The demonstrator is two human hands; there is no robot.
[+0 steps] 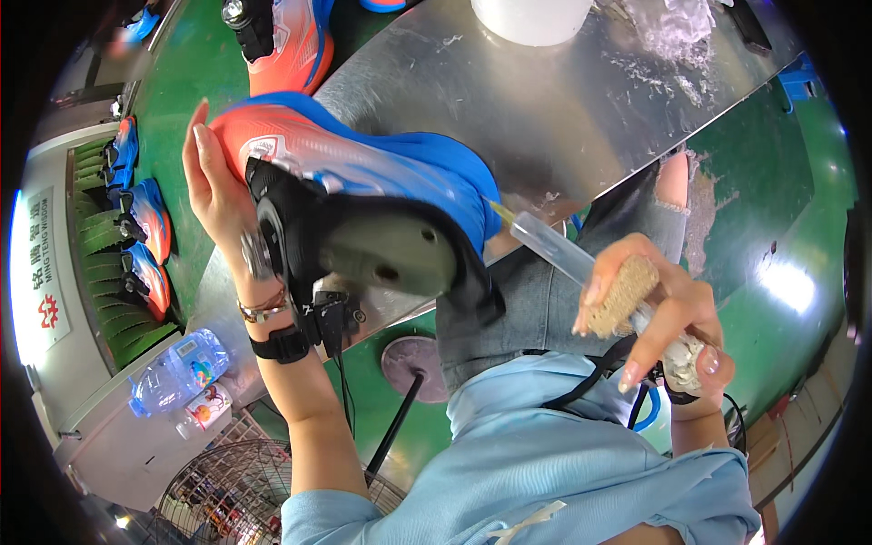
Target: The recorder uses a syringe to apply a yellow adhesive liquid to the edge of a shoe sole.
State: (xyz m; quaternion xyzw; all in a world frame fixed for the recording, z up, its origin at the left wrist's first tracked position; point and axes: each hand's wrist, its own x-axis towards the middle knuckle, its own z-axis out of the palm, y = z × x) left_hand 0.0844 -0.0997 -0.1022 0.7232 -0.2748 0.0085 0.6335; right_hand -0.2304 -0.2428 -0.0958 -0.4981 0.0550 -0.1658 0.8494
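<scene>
My left hand (216,195) grips a running shoe (363,163) by its toe side, fingers stretched along the outside and the thumb hidden. The shoe is orange-red fading through white to blue, with a black collar, and lies tilted on its side. Inside its opening sits a grey-green shoe last (391,250) with dark holes. My right hand (668,318) is closed round a clear tube (554,247) with a thin yellow tip, which points at the shoe's blue heel edge; contact is unclear. The same hand pinches a tan, rough-textured block (623,295) and crumpled white material (681,359).
A metal worktable (545,118) carries a white tub (531,18) and crumpled clear film (672,32). Another shoe (286,45) lies beyond mine. To the left, several shoes stand on a green slatted rack (113,272), near a plastic bottle (182,371). A wire-caged fan (241,486) is lower left.
</scene>
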